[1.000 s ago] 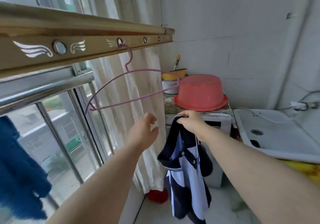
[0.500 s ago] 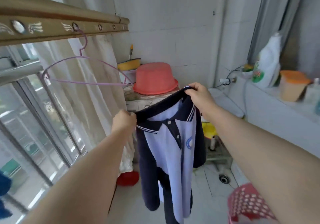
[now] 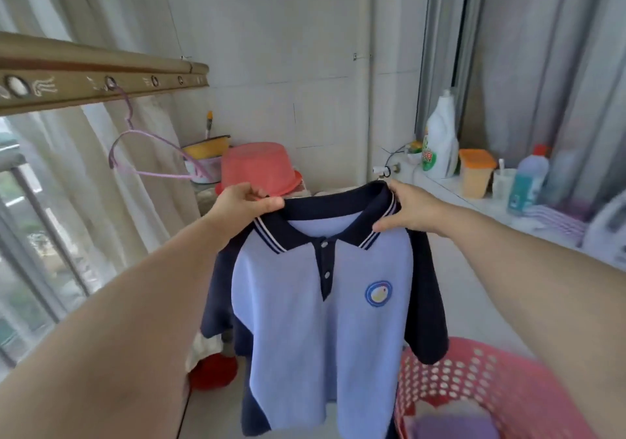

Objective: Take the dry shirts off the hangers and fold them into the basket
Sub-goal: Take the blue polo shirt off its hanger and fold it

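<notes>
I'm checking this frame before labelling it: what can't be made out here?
Head view only:
- basket contents: motion blur and the bottom edge leave just a purple smear.
- shirt back: hidden by its own front.
- How left hand and right hand grip behind the collar: fabric covers the fingers.
- bottles at right: labels blurred.
- red object on the floor: partly behind the shirt, unidentifiable.

We are seeing soft daylight pouring through the window (image 3: 23,252) on the left, washing the curtain (image 3: 84,174) nearly white. Shadows are falling faint and diffuse. The wide lens is bowing the rail (image 3: 84,76) at the left edge. The near-right basket (image 3: 474,381) and far-right bottles (image 3: 528,184) are smearing with blur; the central shirt (image 3: 321,320) is showing crisp.
</notes>
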Demonstrator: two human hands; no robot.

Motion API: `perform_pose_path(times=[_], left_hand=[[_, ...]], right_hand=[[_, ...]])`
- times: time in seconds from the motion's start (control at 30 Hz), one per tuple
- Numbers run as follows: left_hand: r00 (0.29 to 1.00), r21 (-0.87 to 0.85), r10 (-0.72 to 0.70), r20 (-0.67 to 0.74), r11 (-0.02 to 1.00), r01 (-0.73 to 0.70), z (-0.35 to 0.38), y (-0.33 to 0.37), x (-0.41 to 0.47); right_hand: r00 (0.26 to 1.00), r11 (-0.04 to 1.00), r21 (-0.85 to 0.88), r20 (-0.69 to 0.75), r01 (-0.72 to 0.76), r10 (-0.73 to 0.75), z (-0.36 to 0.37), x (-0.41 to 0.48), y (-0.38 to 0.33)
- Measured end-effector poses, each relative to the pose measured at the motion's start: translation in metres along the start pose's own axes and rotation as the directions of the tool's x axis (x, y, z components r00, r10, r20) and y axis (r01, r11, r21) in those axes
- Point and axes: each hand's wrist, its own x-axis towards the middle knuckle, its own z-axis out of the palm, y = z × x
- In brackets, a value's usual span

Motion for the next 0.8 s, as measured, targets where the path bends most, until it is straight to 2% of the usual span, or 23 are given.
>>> perform_pose_path(times=[0.07,0.13,0.2,0.3,0.43,0.5,0.57,0.67,0.73,0.8], left_hand=[[0.962,0.016,-0.088,0.260,0.996,0.087,0.006,0.012,-0.010],[0.894,0.218,-0.160,0.419,0.973,0.072,0.012,0.022,-0.019],[0.932,0.406,-0.160,0.324,0.914,0.015,0.018,0.027,-0.019],[0.998,0.488,-0.039,0.047,0.873,0.011,0.032,0.043,-0.029],[0.971,0.497,0.122,-0.203,0.868,-0.005,0.057,0.085,-0.053],[0.975,0.500,0.116,-0.191,0.866,-0.006,0.077,0.112,-0.061],[0.992,0.416,0.058,-0.109,0.909,-0.007,0.101,0.140,-0.071],[0.999,0.032,-0.044,-0.001,0.999,0.044,0.135,0.168,-0.085],[0.997,-0.126,-0.048,0.065,0.990,0.056,0.145,0.176,-0.095],[0.991,-0.248,-0.028,0.129,0.967,0.059,0.151,0.182,-0.102]], right_hand=[[0.998,1.000,-0.010,-0.060,0.025,-0.026,-0.014,-0.013,0.008],[0.990,0.999,-0.017,-0.130,0.044,-0.046,-0.027,-0.033,0.012],[0.984,0.998,-0.011,-0.169,0.054,-0.055,-0.034,-0.049,0.015],[0.968,1.000,-0.005,-0.248,0.023,-0.024,-0.047,-0.067,0.013],[0.910,0.998,-0.054,-0.413,-0.034,0.009,-0.059,-0.086,-0.010],[0.909,0.998,-0.007,-0.414,-0.060,0.052,-0.061,-0.090,-0.027],[0.942,0.994,0.012,-0.318,-0.106,0.104,-0.059,-0.094,-0.045],[0.971,0.986,0.127,-0.198,-0.108,0.132,-0.057,-0.102,-0.055],[0.976,0.954,0.275,-0.146,-0.118,0.163,-0.061,-0.109,-0.053],[0.976,0.927,0.352,-0.122,-0.127,0.180,-0.070,-0.118,-0.049]])
